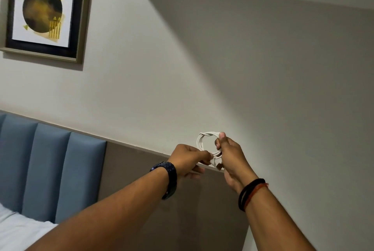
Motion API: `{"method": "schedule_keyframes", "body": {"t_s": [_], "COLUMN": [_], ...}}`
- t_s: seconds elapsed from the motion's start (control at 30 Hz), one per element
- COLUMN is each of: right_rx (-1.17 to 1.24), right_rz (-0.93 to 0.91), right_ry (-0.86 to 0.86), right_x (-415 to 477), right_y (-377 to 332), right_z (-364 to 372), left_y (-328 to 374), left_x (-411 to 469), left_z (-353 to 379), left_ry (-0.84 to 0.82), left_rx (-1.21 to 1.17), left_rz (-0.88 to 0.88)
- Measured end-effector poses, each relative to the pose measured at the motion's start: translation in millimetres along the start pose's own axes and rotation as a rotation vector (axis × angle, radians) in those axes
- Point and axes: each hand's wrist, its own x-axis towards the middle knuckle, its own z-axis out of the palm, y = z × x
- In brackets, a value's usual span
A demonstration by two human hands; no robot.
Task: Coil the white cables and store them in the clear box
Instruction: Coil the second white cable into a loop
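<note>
Pinched shut at the top of a small coil, the thumb and fingers (222, 136) of the right hand (232, 155), holding several loops of white cable (202, 141) bunched together in mid-air against the wall (263, 68). Closed at the coil's bottom, toward seven o'clock from that pinch, the fingers of the left hand (187, 157), gripping the loose end of the same cable near its plug; whether tucking it through or wrapping it around, impossible to tell. Judged from this, one cable nearly coiled, with only the tail left to secure. Not yet stored: no clear box anywhere in view, and no other white cables visible, so how many remain cannot be told. Outward along the arms, a dark watch (168, 175) on the left wrist and dark and red cords (251, 192) on the right. Farther out, at nine o'clock, a blue padded headboard (50, 159); at eight o'clock, a corner of white bedding (20, 228); at eleven o'clock, high on the wall, a framed picture (44, 11).
</note>
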Motion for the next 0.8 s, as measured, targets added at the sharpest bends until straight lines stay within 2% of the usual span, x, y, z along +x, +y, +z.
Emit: {"method": "schedule_keyframes", "body": {"t_s": [0.07, 0.17, 0.3, 0.4, 0.47, 0.57, 0.7, 0.8], "right_rx": [-0.039, -0.049, 0.104, 0.262, 0.325, 0.351, 0.377, 0.442], "right_rz": [-0.008, 0.006, 0.099, 0.158, 0.172, 0.169, 0.156, 0.136], "right_ry": [0.003, 0.017, -0.066, -0.147, -0.191, -0.231, -0.236, -0.248], "right_x": [0, 1, -3, -5, -7, -10, -15, -17], "right_y": [2, 6, 13, 12, 10, 9, 7, 6], "right_z": [-4, -16, -25, -23, -21, -18, -15, -14], "left_y": [-2, -9, -16, -23, -27, -28, -26, -24], "left_x": [0, 5, 15, 22, 21, 20, 17, 15], "left_z": [-5, -22, -48, -42, -32, -21, -3, 8], "left_ry": [0.012, 0.035, 0.104, 0.253, 0.385, 0.512, 0.476, 0.329], "left_rx": [0.012, 0.170, 0.275, 0.370, 0.308, 0.065, -0.096, -0.163], "left_rz": [0.002, 0.081, 0.177, 0.278, 0.295, 0.226, 0.213, 0.237]}}
